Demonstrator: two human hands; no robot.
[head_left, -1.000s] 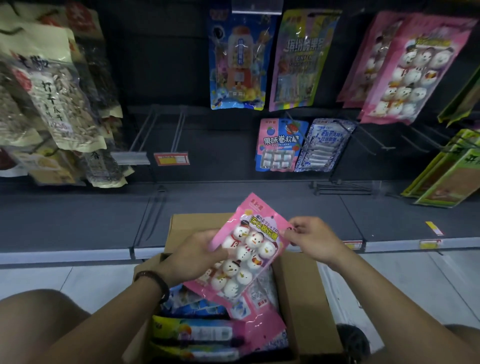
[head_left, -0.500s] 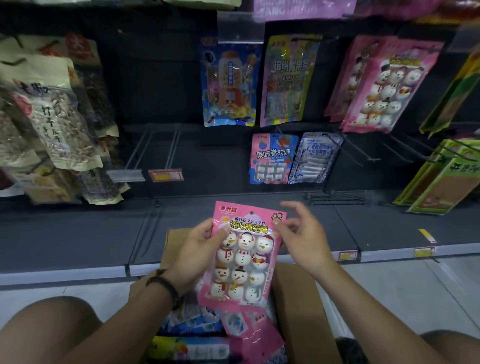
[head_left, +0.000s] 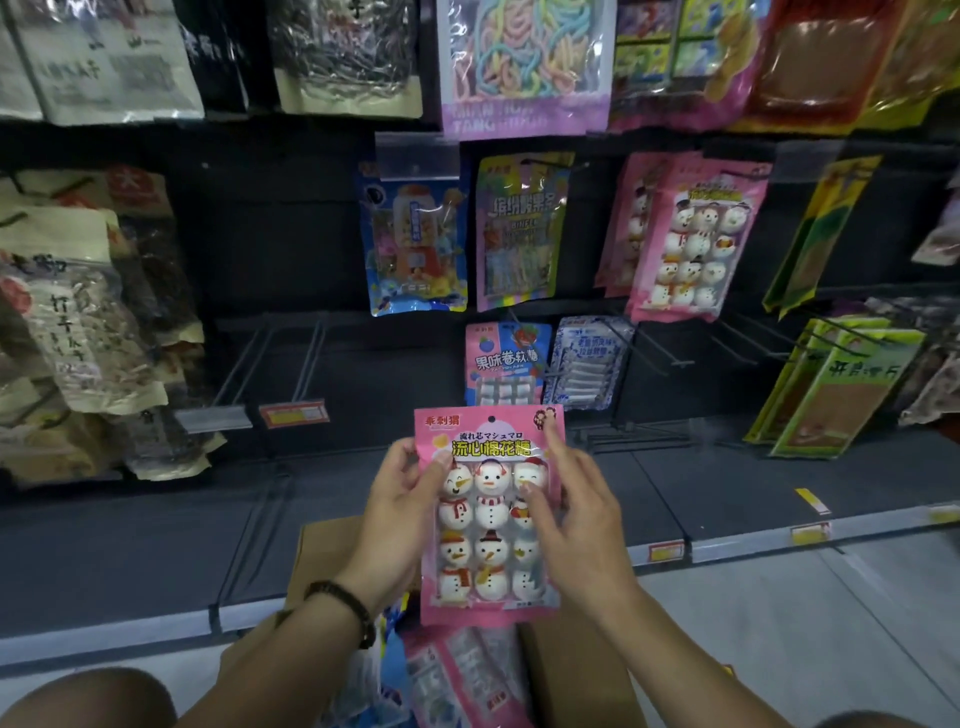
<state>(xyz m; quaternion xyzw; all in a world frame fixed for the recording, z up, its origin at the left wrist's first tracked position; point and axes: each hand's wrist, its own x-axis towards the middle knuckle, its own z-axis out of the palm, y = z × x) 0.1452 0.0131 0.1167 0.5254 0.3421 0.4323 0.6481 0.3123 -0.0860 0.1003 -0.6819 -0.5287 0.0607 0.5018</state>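
Grip: left hand clasps the left edge of the marshmallow pack, thumb on the front. Right hand pinches the right edge, thumb on the front and index finger stretched toward the top corner.

Position: the pack is upright, face to camera, in the air above the open cardboard box and in front of the low shelf.

Progress (judged): the pack is out of the box and squared up. Its hang hole is on no peg yet. Identical hanging snowman packs up right mark the likely peg. More packets lie in the box, so restocking is far from finished.

Writing: the pack reads 流心棉花糖 in yellow, with 流れ芯マシュマロ above it. The red brand mark at top left is unclear. Behind it, the roll-candy pack reads 果味卷软糖. The price tags are too small to read.
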